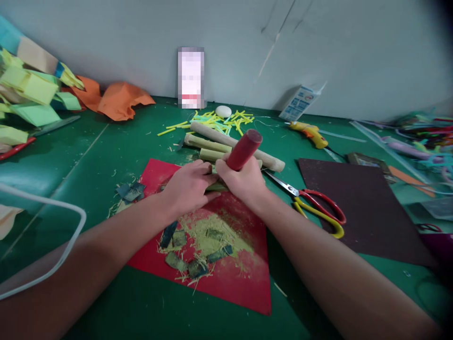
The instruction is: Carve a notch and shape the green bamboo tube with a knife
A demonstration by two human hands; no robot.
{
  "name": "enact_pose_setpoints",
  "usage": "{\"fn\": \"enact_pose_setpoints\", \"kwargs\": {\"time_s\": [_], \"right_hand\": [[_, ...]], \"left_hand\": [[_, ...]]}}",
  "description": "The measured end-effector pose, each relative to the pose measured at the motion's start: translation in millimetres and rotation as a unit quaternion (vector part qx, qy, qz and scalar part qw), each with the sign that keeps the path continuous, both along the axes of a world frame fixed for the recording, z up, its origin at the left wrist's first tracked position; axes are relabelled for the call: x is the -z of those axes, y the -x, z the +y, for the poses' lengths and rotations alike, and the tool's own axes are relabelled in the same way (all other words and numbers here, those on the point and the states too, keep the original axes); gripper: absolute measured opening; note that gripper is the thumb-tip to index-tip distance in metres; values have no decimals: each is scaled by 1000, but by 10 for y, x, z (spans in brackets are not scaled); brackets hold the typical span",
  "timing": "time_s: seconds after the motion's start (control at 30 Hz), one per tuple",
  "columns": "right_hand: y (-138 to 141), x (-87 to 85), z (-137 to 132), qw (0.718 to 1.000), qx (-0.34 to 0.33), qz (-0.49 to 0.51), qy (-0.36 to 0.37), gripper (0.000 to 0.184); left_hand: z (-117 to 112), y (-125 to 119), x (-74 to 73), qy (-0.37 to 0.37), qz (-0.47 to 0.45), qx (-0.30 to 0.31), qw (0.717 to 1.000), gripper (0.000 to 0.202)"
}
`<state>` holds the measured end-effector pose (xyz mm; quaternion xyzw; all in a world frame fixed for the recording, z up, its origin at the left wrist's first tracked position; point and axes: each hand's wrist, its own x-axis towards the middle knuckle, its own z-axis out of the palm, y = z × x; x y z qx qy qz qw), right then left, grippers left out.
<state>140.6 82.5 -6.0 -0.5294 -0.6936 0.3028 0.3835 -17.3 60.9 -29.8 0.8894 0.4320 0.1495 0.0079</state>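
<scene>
My right hand (pixel 246 182) is closed around the thick red handle (pixel 245 150) of a tool, which points up and to the right; its working end is hidden below the hand. Close beside it, my left hand (pixel 191 186) bends its fingers over a greenish stick (pixel 215 187), mostly covered by both hands. Under them lies a red board (pixel 247 278), strewn with yellowish dust (pixel 201 231), shavings and several dark green scraps (pixel 196 269). Just beyond the hands rest several pale, round wooden sticks (pixel 212 137).
Scissors (pixel 311 203) with red and yellow handles lie right of the board, partly over a dark brown sheet (pixel 361 212). Farther back are a yellow glue gun (pixel 309 133), yellow strips (pixel 177 126), a white oval object (pixel 223 112) and a blurred-out phone-like screen (pixel 191 78). A white cable (pixel 79 226) loops at left.
</scene>
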Motion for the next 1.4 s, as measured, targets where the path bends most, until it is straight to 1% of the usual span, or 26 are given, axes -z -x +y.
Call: {"fn": "enact_pose_setpoints", "kwargs": {"time_s": [0.07,0.1,0.17,0.23,0.3,0.37,0.47,0.53,0.63,0.7,0.93,1.07,1.2,1.3,1.4], "right_hand": [[12,-15,6,1000,16,-3,5,29],[10,-22,19,999,29,15,12,27],[-10,-30,59,995,61,78,21,23],[-39,-33,95,988,75,133,18,21],[-58,-30,107,988,53,143,23,22],[-58,-24,93,991,23,124,39,22],[-41,-8,65,992,3,111,57,22],[-38,-2,66,990,2,132,54,20],[-55,-11,91,983,13,176,57,11],[-71,-24,109,978,18,196,65,8],[-127,-17,142,970,11,229,78,12],[-159,-14,153,968,22,246,55,20],[-158,-39,138,968,36,245,34,19],[-148,-48,123,961,12,273,44,15],[-145,-36,115,959,-14,276,62,13]], "left_hand": [[-5,0,-2,-5,1,1,1000,30],[-6,0,-5,-8,5,3,1000,30],[-6,1,-9,-12,14,8,1000,32],[-4,2,-9,-13,18,9,1000,33],[0,3,-4,-14,16,9,1000,33],[2,4,2,-16,15,10,1000,33],[2,3,-1,-13,18,8,1000,33],[-2,1,-15,-5,23,5,1000,33],[-8,-3,-41,4,29,1,1000,33],[-10,-4,-51,4,28,1,1000,32],[-13,0,-34,-5,2,5,1000,30],[-15,1,-37,7,-15,0,1000,30],[-10,10,-29,3,-18,-1,1000,29],[-1,20,-13,-3,-20,3,1000,29],[9,27,-3,-5,-15,6,1000,31]]}}
